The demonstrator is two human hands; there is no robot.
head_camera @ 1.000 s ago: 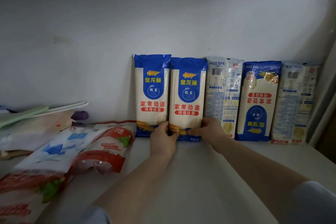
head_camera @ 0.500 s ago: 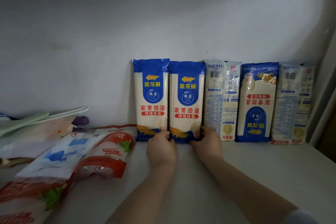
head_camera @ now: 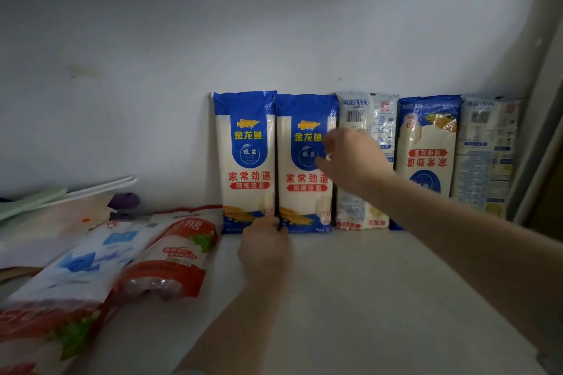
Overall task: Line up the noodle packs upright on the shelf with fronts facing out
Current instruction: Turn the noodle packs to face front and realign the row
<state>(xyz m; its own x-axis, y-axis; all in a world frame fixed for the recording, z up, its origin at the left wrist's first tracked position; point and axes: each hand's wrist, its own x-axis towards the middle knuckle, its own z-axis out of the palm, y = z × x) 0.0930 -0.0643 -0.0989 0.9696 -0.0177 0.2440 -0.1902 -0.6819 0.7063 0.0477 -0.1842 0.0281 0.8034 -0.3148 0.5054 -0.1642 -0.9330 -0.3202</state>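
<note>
Several noodle packs stand upright in a row against the back wall of the white shelf (head_camera: 380,298). The first pack (head_camera: 245,161) and second pack (head_camera: 304,201) show blue-and-cream fronts, right way up. A third pack (head_camera: 365,113) shows its barcode back. The fourth pack (head_camera: 428,143) has its front out but is upside down. The fifth pack (head_camera: 487,155) shows its back. My left hand (head_camera: 263,250) touches the bottom edges where the first two packs meet. My right hand (head_camera: 350,161) hovers raised before the second and third packs, fingers loosely spread, holding nothing.
Red-and-white sugar bags (head_camera: 179,256) and a blue-and-white bag (head_camera: 91,262) lie flat on the left of the shelf. Behind them are a purple object (head_camera: 125,201) and flat pale items (head_camera: 61,192). A side frame (head_camera: 542,131) bounds the row at right.
My right hand has left the bottom of the second pack and risen up and right to the third pack's upper half. My left hand stays at the base of the first two packs.
</note>
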